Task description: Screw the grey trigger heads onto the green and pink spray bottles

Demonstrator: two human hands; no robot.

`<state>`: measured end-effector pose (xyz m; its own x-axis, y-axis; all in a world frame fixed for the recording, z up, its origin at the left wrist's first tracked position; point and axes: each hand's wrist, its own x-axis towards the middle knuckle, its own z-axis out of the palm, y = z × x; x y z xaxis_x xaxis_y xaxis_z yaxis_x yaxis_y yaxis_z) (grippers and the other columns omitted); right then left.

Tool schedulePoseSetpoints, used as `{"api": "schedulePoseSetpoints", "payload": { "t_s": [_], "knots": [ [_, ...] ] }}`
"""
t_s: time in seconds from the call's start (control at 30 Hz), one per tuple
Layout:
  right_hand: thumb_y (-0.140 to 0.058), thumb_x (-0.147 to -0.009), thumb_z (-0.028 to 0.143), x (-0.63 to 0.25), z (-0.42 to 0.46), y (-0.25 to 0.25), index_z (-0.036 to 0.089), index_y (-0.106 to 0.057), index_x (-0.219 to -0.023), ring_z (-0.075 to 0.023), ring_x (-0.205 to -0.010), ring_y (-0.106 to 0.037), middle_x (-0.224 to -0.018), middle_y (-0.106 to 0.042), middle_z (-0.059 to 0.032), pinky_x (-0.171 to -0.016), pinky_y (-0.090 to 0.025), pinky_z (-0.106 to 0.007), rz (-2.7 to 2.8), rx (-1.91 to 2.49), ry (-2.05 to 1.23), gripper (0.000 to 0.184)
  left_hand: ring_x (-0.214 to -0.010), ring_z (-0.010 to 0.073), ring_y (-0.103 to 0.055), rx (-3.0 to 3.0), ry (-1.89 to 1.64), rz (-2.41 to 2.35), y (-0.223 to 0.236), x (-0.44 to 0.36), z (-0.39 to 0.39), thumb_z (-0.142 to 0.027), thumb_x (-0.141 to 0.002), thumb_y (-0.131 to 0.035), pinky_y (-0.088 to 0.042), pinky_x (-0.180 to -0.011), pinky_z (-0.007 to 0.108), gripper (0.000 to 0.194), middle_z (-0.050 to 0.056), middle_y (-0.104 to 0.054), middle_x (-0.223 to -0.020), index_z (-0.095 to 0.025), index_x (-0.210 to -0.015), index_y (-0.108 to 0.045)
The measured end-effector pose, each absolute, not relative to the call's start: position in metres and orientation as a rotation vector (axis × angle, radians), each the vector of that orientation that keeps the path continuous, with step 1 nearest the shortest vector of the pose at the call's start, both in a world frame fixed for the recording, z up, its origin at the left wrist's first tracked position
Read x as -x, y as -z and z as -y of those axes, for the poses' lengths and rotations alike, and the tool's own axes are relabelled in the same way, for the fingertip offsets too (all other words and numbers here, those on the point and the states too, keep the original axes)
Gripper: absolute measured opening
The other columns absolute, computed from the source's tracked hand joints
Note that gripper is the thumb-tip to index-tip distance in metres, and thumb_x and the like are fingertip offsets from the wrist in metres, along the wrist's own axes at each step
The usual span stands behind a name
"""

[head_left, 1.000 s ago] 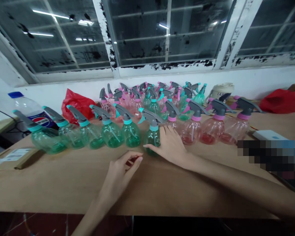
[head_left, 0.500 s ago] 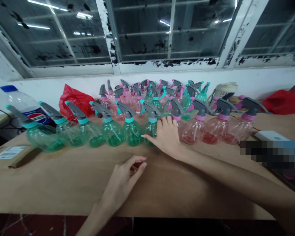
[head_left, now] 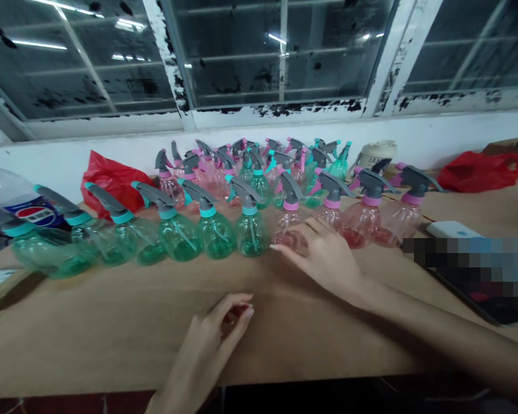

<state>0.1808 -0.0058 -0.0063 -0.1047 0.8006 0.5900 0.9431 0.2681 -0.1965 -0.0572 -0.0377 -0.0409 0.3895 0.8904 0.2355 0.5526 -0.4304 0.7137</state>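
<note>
My left hand point(head_left: 216, 333) hovers low over the table's front, fingers loosely curled, a small gap between thumb and forefinger; no object shows in it. My right hand point(head_left: 323, 253) reaches to the row of spray bottles, thumb and fingers apart in front of a pink spray bottle point(head_left: 288, 221) with a grey trigger head. Whether the fingers touch it I cannot tell. Behind that hand stands another pink spray bottle point(head_left: 331, 211), partly covered. Left of the thumb is a green spray bottle point(head_left: 253, 233) with a turquoise collar. Green bottles fill the row's left, pink ones its right; low liquid shows in several.
More spray bottles point(head_left: 224, 178) crowd behind the row, near the wall. A red plastic bag point(head_left: 112, 184) and a Pepsi bottle point(head_left: 21, 198) stand left; another red bag point(head_left: 479, 172) and a pale tub point(head_left: 377, 154) lie right. A dark, partly blurred device point(head_left: 492, 305) sits at the table's right.
My right hand has shifted right, from beside the last green bottle to the pink bottles. The view has turned slightly right. My left hand keeps its curled shape.
</note>
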Motion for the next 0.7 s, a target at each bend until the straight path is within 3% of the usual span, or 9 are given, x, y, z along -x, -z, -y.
{"api": "schedulePoseSetpoints", "payload": {
  "t_s": [0.17,0.3,0.7],
  "knots": [
    [-0.052,-0.089,0.049,-0.206,0.007,0.005,0.012,-0.058,-0.121,-0.0334,-0.087,-0.067,-0.107,-0.067,-0.0165,-0.069,-0.053,-0.045,1.851,1.766,0.299,0.05,-0.08,0.0157,-0.07,-2.161,-0.844,-1.142,0.04,0.045,0.06,-0.032,-0.094,-0.049,-0.057,-0.062,0.021,0.017,-0.002,-0.071,-0.094,-0.031,-0.103,-0.063],
    [-0.052,-0.089,0.049,-0.203,-0.004,0.005,0.009,-0.05,-0.131,-0.0359,-0.098,-0.065,-0.117,-0.064,-0.0203,-0.075,-0.053,-0.046,1.844,1.746,0.299,0.058,-0.088,0.0138,-0.069,-2.271,-0.882,-1.031,0.045,0.035,0.075,-0.023,-0.094,-0.049,-0.054,-0.076,0.022,0.019,-0.004,-0.07,-0.098,-0.033,-0.106,-0.06],
    [-0.053,-0.083,0.06,-0.189,-0.044,-0.001,0.001,-0.061,-0.111,-0.0402,-0.099,-0.062,-0.1,-0.067,-0.027,-0.076,-0.049,-0.047,1.691,1.743,0.166,0.065,-0.086,0.0144,-0.068,-2.311,-0.794,-0.936,0.058,0.022,0.086,-0.017,-0.092,-0.05,-0.054,-0.076,0.023,0.022,-0.001,-0.068,-0.097,-0.029,-0.108,-0.059]
  ]
}}
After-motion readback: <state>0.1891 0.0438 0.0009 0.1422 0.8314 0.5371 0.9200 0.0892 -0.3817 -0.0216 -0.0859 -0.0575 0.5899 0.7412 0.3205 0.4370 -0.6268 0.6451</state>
